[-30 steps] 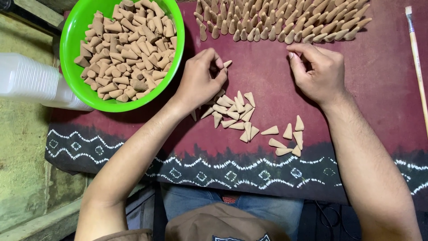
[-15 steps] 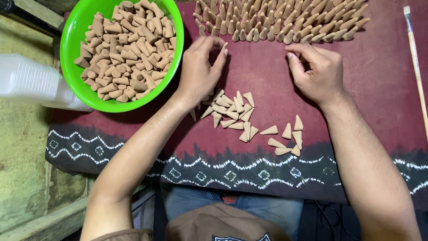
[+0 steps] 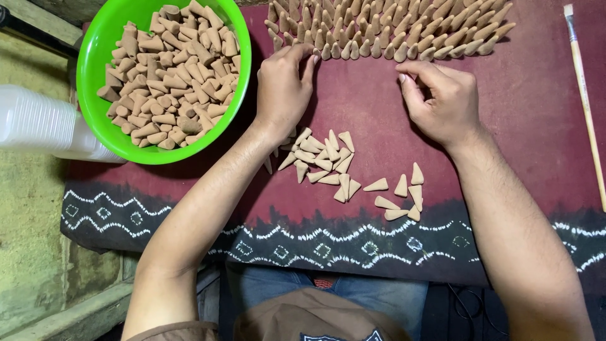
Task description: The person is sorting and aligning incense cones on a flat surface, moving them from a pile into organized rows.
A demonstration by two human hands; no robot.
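Note:
Many tan clay-coloured cones stand upright in packed rows at the far edge of a dark red cloth. My left hand rests on the cloth with its fingers stretched up to the lower left edge of those rows; whether a cone sits under the fingertips is hidden. My right hand lies to the right, fingers curled and pinched just below the rows. A loose pile of cones lies near my left wrist, and a few more cones lie toward my right forearm.
A green bowl heaped with the same cones sits at the left on the cloth's corner. A stack of white plastic containers lies left of it. A thin paintbrush lies along the right edge. The cloth's patterned border hangs toward my lap.
My left hand has reached up from above the loose pile to the rows' lower edge, its fingers straightening. The right hand has barely moved.

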